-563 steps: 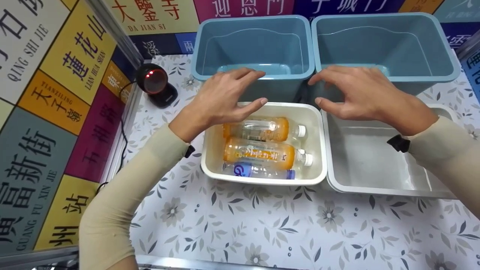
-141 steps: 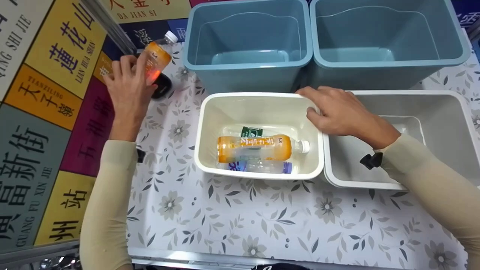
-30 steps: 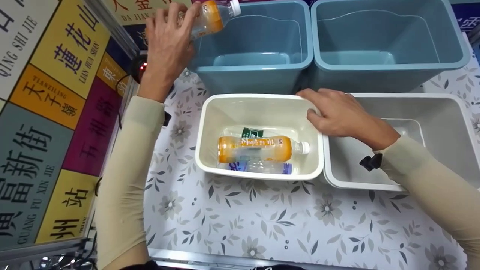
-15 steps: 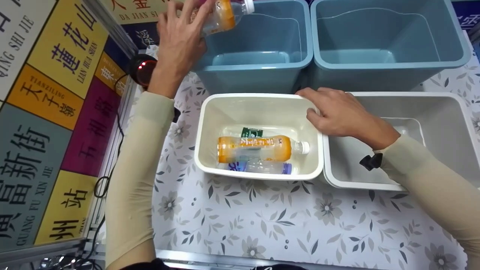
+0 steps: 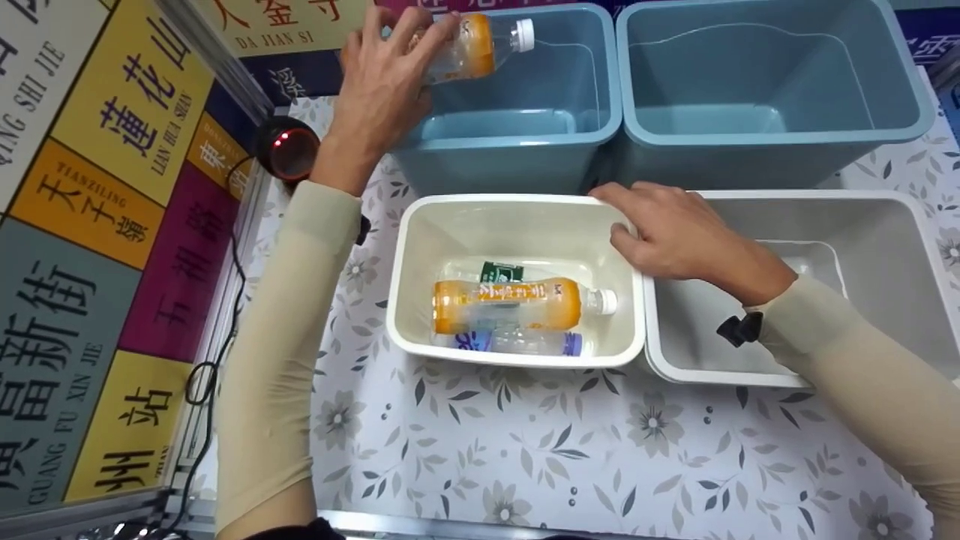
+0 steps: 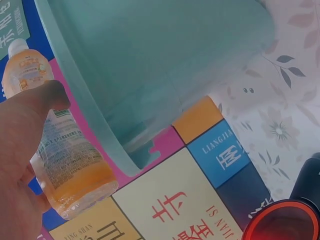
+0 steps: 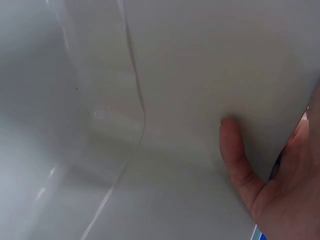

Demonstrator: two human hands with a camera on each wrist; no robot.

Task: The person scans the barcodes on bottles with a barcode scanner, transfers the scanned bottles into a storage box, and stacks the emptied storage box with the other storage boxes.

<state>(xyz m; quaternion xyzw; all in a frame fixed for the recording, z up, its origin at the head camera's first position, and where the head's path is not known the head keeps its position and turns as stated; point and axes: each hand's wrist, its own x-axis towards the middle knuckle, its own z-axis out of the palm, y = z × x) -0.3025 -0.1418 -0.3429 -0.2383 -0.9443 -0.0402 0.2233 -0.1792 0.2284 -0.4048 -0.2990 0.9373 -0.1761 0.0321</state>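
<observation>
At the upper left, my left hand [image 5: 386,94] grips a clear plastic bottle [image 5: 474,46] with an orange label and white cap. The bottle is tilted, cap to the right, above the left blue bin [image 5: 517,141]. In the left wrist view, my thumb crosses the bottle's label, with the bin's rim beside it. My right hand [image 5: 671,232] holds the far right corner of the cream tub [image 5: 517,360], its thumb [image 7: 235,150] against the inner wall. Inside lie another orange-labelled bottle [image 5: 506,306], a purple-capped bottle [image 5: 525,342] and a partly hidden green-labelled bottle [image 5: 501,271].
A black scanner [image 5: 289,150] with red lights stands by the left wall, its cable [image 5: 234,255] running down the edge. To the right are a second blue bin [image 5: 772,139] and a pale grey tub [image 5: 750,375]. A flowered cloth [image 5: 570,450] covers the table.
Several seconds ago both hands hovered over the tub; later my left hand held the bottle at the scanner. It has since carried the bottle right, over the left blue bin. My right hand stays put.
</observation>
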